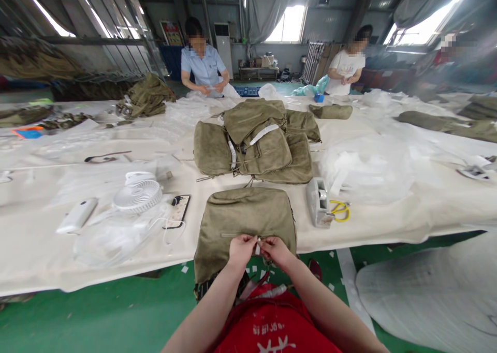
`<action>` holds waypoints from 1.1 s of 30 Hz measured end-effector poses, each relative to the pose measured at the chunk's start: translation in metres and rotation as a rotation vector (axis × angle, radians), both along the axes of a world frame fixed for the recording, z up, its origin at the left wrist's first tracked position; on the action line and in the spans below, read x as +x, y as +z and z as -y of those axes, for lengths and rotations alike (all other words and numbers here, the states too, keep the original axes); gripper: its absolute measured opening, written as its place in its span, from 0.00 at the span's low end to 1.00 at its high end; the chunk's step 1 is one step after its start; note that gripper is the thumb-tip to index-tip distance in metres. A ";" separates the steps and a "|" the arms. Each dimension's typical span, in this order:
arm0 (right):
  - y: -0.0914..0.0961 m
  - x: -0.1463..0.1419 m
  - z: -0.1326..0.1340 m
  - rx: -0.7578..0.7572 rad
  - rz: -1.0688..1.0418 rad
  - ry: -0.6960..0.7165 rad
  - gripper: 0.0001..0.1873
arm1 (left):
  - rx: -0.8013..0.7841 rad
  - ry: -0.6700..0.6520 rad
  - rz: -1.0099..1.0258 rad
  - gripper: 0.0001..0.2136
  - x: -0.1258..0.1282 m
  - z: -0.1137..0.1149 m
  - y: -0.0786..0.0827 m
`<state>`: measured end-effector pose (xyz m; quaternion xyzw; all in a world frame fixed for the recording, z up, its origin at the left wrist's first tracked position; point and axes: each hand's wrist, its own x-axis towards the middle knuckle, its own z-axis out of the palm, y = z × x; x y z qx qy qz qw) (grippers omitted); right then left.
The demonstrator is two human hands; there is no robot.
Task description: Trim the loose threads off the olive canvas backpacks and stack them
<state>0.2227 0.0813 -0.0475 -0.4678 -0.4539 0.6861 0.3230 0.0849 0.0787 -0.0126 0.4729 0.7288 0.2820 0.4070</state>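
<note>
Fingertips of the left hand and right hand are pinched together at a small white strip, over the front of the olive bag. The bag overhangs the near edge of the table; a hard downward pull could drag it off.

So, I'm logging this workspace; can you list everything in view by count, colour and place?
Table: 1, cream, across middle
Bag: 1, olive, near table edge
Strip: 1, white, over bag
Piled bags: several, olive, mid-table
Fan: 1, white, left of bag
Phone: 1, black rim, beside fan
Tape dispenser: 1, grey, right of bag
Probable scissors: 1, yellow, beside dispenser
Plastic sheets: uncountable, whitish, across table
Floor: 1, green, below
People: 2 clear, blue and white tops, far side
Left grip: 1, bare, pinching strip
Right grip: 1, bare, pinching strip
</note>
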 end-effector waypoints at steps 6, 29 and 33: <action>0.003 -0.003 0.002 0.173 0.275 -0.084 0.17 | 0.410 -0.198 -0.471 0.12 0.009 0.017 0.019; 0.010 -0.010 0.011 0.261 0.375 -0.173 0.16 | 0.500 -0.405 -0.582 0.18 0.009 0.046 -0.006; 0.001 -0.011 0.008 0.203 0.321 -0.211 0.15 | 0.452 -0.281 -0.298 0.14 0.007 0.041 0.002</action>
